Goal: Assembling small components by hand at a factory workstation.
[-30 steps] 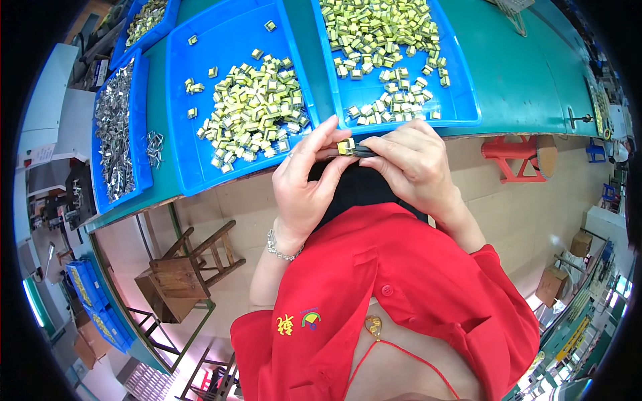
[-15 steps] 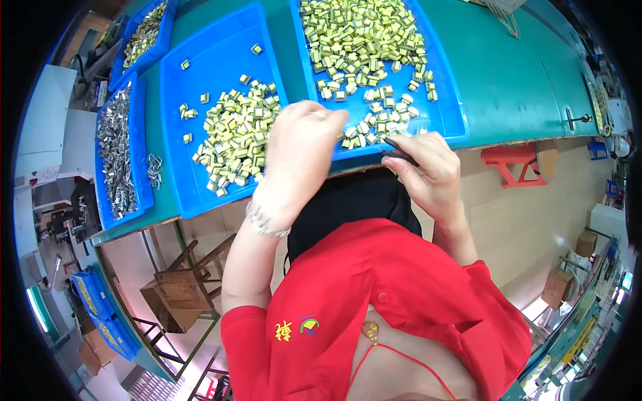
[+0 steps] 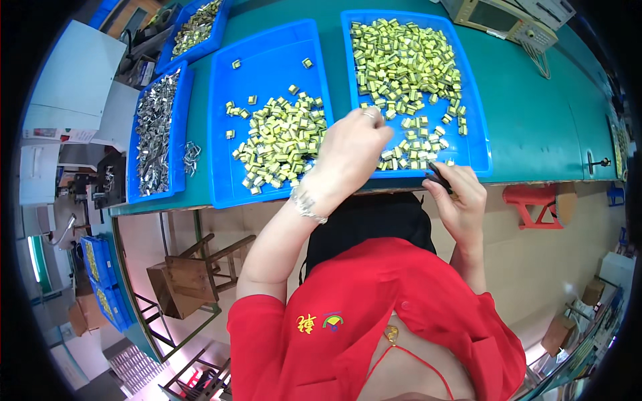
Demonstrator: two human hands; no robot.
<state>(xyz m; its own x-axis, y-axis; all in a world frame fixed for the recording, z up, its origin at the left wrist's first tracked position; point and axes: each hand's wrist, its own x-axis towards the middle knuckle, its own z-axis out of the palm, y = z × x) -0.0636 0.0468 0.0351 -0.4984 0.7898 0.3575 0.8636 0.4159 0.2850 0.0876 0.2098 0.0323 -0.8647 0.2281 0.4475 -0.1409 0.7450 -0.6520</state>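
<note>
My left hand (image 3: 353, 148) hovers over the near-left corner of the right blue tray (image 3: 483, 144), its fingers curled together; whatever they may hold is hidden. At that tray's near-right edge, my right hand (image 3: 463, 197) is closed on a small dark tool (image 3: 439, 176), gripped between thumb and fingers; its exact kind is unclear. Small yellow-and-black transformer-like parts with metal pins (image 3: 404, 63) fill much of this tray, with a looser group (image 3: 418, 142) near the hands. The left blue tray (image 3: 264, 53), partly covered by my left hand, holds a pile of similar parts (image 3: 277, 144).
Farther left, a blue bin (image 3: 180, 127) holds silvery metal pieces (image 3: 155, 127), and a few lie beside it (image 3: 192, 157). Another blue bin (image 3: 194, 33) stands behind. An instrument (image 3: 498, 19) sits at the back right. Below the green table (image 3: 535, 113) are a wooden stool (image 3: 180, 286) and red stool (image 3: 531, 204).
The whole view has shifted, so trays and hands appear lower and farther right. Both hands keep roughly their places by the right tray. The dark tool's tip now points more upward.
</note>
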